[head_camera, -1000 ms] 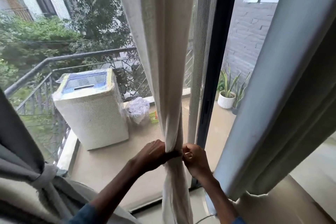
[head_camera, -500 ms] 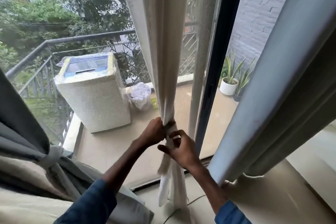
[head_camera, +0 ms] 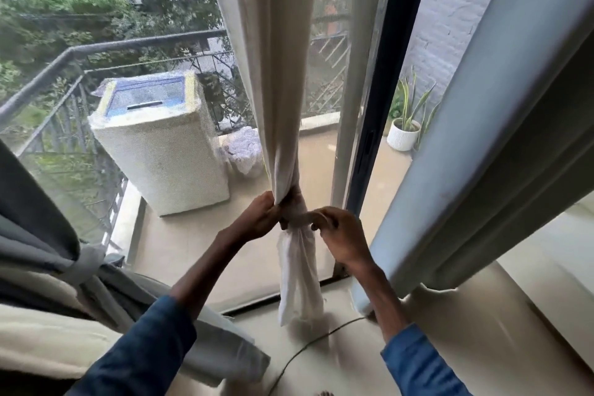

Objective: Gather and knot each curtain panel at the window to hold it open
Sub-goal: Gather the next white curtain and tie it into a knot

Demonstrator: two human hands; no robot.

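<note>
Plainly, the cream curtain panel (head_camera: 276, 74) hung at the middle of the view, gathered into one narrow, creased rope of cloth. It narrowed to a waist just below centre, and its paler tail flared out again beneath that. The left hand (head_camera: 262, 219) had its fingers curled tight round that waist from the 9 o'clock side. The right hand (head_camera: 340, 235), on the 3 o'clock side, pinched a thin band of the same cloth that crossed the bundle. The panel's long axis ran nearly upright, from 12 o'clock down to 6 o'clock, with the tail end touching the sill by the dark window frame (head_camera: 376, 106). A thin cable (head_camera: 308, 350) trailed over the pale floor (head_camera: 482, 347) toward 6 o'clock. A grey curtain (head_camera: 482, 138) slanted across 3 o'clock, and another grey one, tied at a knot (head_camera: 83, 267), lay at 8 o'clock. Beyond the glass, a covered washing machine (head_camera: 160, 145) stood at 10 o'clock beside the balcony railing (head_camera: 128, 45), and a potted plant (head_camera: 405, 135) at 2 o'clock.
</note>
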